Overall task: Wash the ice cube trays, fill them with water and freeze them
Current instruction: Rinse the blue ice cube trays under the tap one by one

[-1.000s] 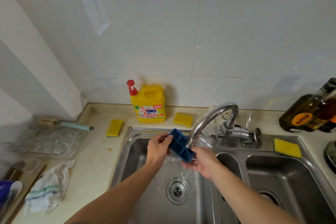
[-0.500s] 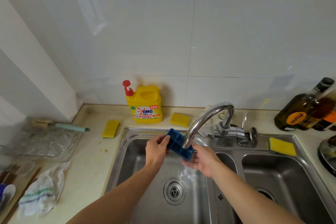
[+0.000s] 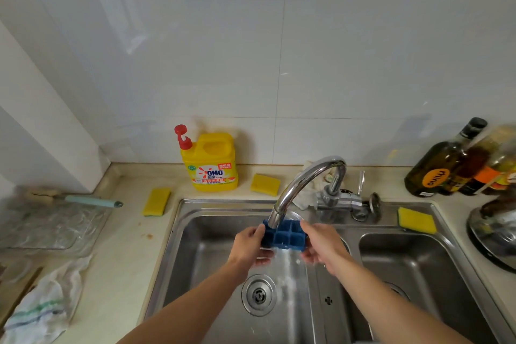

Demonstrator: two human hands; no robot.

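- Blue ice cube tray (image 3: pixel 284 237) sits, in the head view, right under the mouth of the faucet (image 3: pixel 304 181). It is above the left basin (image 3: pixel 201 246) of the steel sink, with its compartments facing up towards you.
- Your left hand (image 3: pixel 248 246) grips the tray's left end, thumb on the top edge and fingers curled underneath. Your right hand (image 3: pixel 321 246) grips the right end the same way, and neither hand holds anything else.
- Water (image 3: pixel 284 262) spills off the tray's near edge and falls towards the drain (image 3: pixel 259 294). I judge you are rinsing, or perhaps starting the fill; the picture does not settle which.
- No suds show on the tray. The detergent bottle (image 3: pixel 210 162) and the nearest yellow sponge (image 3: pixel 265 184) stand on the counter, well apart from your hands.
- What is left, by my reckoning, is to finish this tray, fill it level, handle any other tray and carry them to a freezer. No freezer is in view.
- The spout covers part of the tray's back row, and your fingertips beneath it are hidden. How full the compartments are, you cannot tell from here.
- The clear plastic piece (image 3: pixel 53 226) on the left counter, under a brush (image 3: pixel 83 200), may be another tray, but it is too blurred to say.
- The bottles (image 3: pixel 435 173) and a metal lid (image 3: pixel 497 234) at the right are cut off by the frame.
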